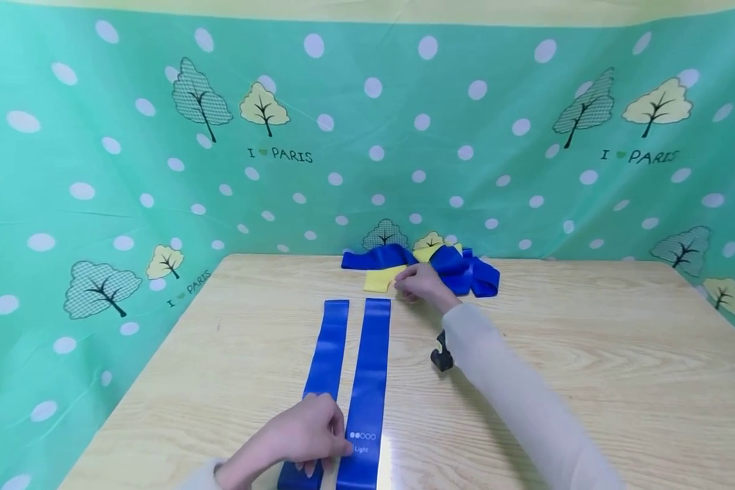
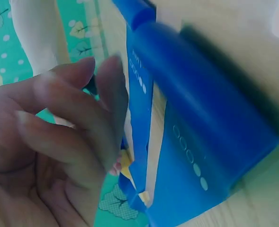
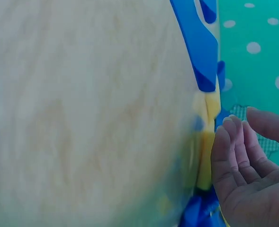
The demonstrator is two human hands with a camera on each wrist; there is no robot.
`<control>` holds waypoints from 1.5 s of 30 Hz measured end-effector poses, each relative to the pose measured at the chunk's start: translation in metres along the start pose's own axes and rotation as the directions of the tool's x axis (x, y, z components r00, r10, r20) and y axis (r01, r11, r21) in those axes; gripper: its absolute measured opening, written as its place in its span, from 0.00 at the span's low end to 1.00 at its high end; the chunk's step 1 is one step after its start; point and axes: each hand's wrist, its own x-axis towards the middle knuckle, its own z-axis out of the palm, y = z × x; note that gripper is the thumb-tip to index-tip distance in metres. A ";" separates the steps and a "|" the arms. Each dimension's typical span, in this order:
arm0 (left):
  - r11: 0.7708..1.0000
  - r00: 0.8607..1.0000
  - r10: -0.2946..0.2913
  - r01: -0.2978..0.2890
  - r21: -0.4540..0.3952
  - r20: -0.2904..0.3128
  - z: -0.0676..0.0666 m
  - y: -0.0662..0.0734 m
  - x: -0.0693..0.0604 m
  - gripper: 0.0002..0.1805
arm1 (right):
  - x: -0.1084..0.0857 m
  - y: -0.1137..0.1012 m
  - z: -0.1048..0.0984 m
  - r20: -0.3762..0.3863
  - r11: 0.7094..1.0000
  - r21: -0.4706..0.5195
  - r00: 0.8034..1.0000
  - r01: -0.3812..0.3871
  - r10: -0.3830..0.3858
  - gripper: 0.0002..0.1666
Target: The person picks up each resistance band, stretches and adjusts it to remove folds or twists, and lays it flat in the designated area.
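Note:
Two blue resistance bands lie lengthwise side by side on the table: a left band (image 1: pixel 329 347) and a right band (image 1: pixel 370 367), printed "Light" with a row of dots. Over their near ends is my left hand (image 1: pixel 312 432), fingers loosely bent; the left wrist view shows nothing held between them. Whether its fingertips touch the right band is unclear. My right hand (image 1: pixel 425 286) reaches to the back of the table, beside a yellow band (image 1: pixel 380 279) in a loose pile. In the right wrist view, thumb and fingers (image 3: pixel 241 156) stand apart, gripping nothing.
More blue bands (image 1: pixel 456 269) lie bunched with the yellow at the table's back edge, against a green dotted cloth (image 1: pixel 465 136). A black buckle-like piece (image 1: pixel 442 355) shows beside the right sleeve (image 1: pixel 520 395). Bare wood (image 1: pixel 618 340) stretches to the right.

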 end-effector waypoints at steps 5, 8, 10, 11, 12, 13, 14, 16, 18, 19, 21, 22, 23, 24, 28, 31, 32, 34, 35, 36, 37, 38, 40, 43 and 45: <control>0.999 0.999 0.039 -0.039 0.023 -0.033 -0.009 -0.002 0.011 0.12 | 0.003 0.000 -0.012 -0.022 1.000 0.012 1.000 -0.016 0.016 0.15; 0.998 0.997 0.062 -0.061 0.030 -0.047 -0.013 -0.002 0.017 0.11 | 0.006 0.002 -0.020 -0.036 1.000 0.004 0.999 -0.014 0.015 0.16; 0.997 0.996 0.068 -0.066 0.037 -0.055 -0.016 -0.001 0.022 0.10 | 0.009 0.004 -0.026 -0.045 1.000 0.003 0.999 -0.008 0.008 0.17; 0.997 0.996 0.069 -0.067 0.037 -0.060 -0.018 0.000 0.024 0.10 | 0.009 0.004 -0.029 -0.048 1.000 -0.002 0.999 -0.005 0.005 0.18; 0.997 0.995 0.070 -0.067 0.038 -0.065 -0.020 0.001 0.026 0.10 | 0.010 0.005 -0.032 -0.052 1.000 -0.006 0.999 -0.004 0.003 0.19; 0.997 0.995 0.070 -0.067 0.043 -0.071 -0.022 0.002 0.029 0.10 | 0.011 0.006 -0.035 -0.056 1.000 -0.010 0.998 -0.003 0.002 0.20; 0.997 0.995 0.067 -0.064 0.045 -0.078 -0.024 0.003 0.032 0.10 | 0.011 0.007 -0.037 -0.061 1.000 -0.015 0.998 -0.005 0.004 0.20; 0.997 0.994 0.062 -0.058 0.047 -0.090 -0.029 0.007 0.038 0.10 | 0.012 0.009 -0.041 -0.068 0.999 -0.033 0.998 -0.009 0.007 0.20; 0.998 0.993 0.054 -0.049 0.049 -0.105 -0.033 0.011 0.045 0.09 | 0.013 0.012 -0.043 -0.076 0.999 -0.047 0.997 -0.014 0.011 0.20; 0.998 0.992 0.049 -0.043 0.050 -0.115 -0.035 0.012 0.049 0.09 | 0.014 0.013 -0.043 -0.077 0.998 -0.055 0.997 -0.014 0.010 0.20; 0.998 0.990 0.036 -0.029 0.054 -0.135 -0.038 0.017 0.057 0.10 | 0.016 0.016 -0.044 -0.080 0.997 -0.077 0.997 -0.009 0.003 0.20; 0.998 0.989 0.028 -0.020 0.057 -0.144 -0.039 0.019 0.061 0.10 | 0.017 0.018 -0.043 -0.084 0.996 -0.091 0.996 -0.009 0.001 0.21; 0.998 0.988 0.022 -0.013 0.061 -0.153 -0.040 0.022 0.065 0.10 | 0.018 0.019 -0.043 -0.089 0.994 -0.106 0.996 -0.008 -0.002 0.21; 0.998 0.987 0.014 -0.004 0.064 -0.159 -0.041 0.024 0.070 0.10 | 0.019 0.021 -0.043 -0.098 0.992 -0.123 0.995 -0.008 -0.004 0.21; 0.997 0.986 -0.015 0.027 0.072 -0.165 -0.047 0.033 0.090 0.11 | 0.022 0.024 -0.039 -0.130 0.979 -0.205 0.991 0.009 -0.036 0.19; 0.997 0.986 -0.029 0.040 0.066 -0.164 -0.052 0.037 0.105 0.11 | 0.021 0.023 -0.037 -0.143 0.959 -0.279 0.985 0.058 -0.102 0.13; 0.997 0.986 -0.032 0.043 0.063 -0.163 -0.054 0.039 0.110 0.11 | 0.021 0.022 -0.037 -0.147 0.953 -0.295 0.982 0.067 -0.115 0.12; 0.998 0.986 -0.031 0.041 0.054 -0.166 -0.058 0.041 0.119 0.11 | 0.022 0.021 -0.040 -0.160 0.944 -0.321 0.978 0.079 -0.136 0.12; 0.998 0.985 -0.026 0.035 0.049 -0.170 -0.059 0.043 0.124 0.10 | 0.022 0.019 -0.042 -0.169 0.940 -0.330 0.975 0.083 -0.145 0.12; 0.999 0.984 -0.022 0.030 0.043 -0.177 -0.061 0.045 0.128 0.10 | 0.021 0.017 -0.044 -0.174 0.942 -0.325 0.973 0.085 -0.148 0.13; 0.999 0.982 -0.021 0.028 0.038 -0.187 -0.063 0.046 0.132 0.09 | 0.022 0.015 -0.047 -0.173 0.947 -0.314 0.976 0.075 -0.135 0.15; 0.999 0.980 -0.019 0.026 0.035 -0.199 -0.065 0.047 0.136 0.08 | 0.022 0.012 -0.050 -0.175 0.949 -0.307 0.975 0.078 -0.137 0.16; 0.999 0.972 -0.009 0.017 0.033 -0.235 -0.068 0.050 0.143 0.07 | 0.021 0.005 -0.055 -0.170 0.956 -0.281 0.976 0.082 -0.134 0.18; 0.999 0.958 0.006 0.005 0.036 -0.287 -0.072 0.053 0.155 0.10 | 0.018 -0.007 -0.064 -0.141 0.969 -0.233 0.983 0.079 -0.114 0.20; 0.999 0.944 0.019 -0.009 0.032 -0.328 -0.074 0.054 0.164 0.14 | 0.015 -0.014 -0.069 -0.118 0.977 -0.201 0.988 0.070 -0.095 0.22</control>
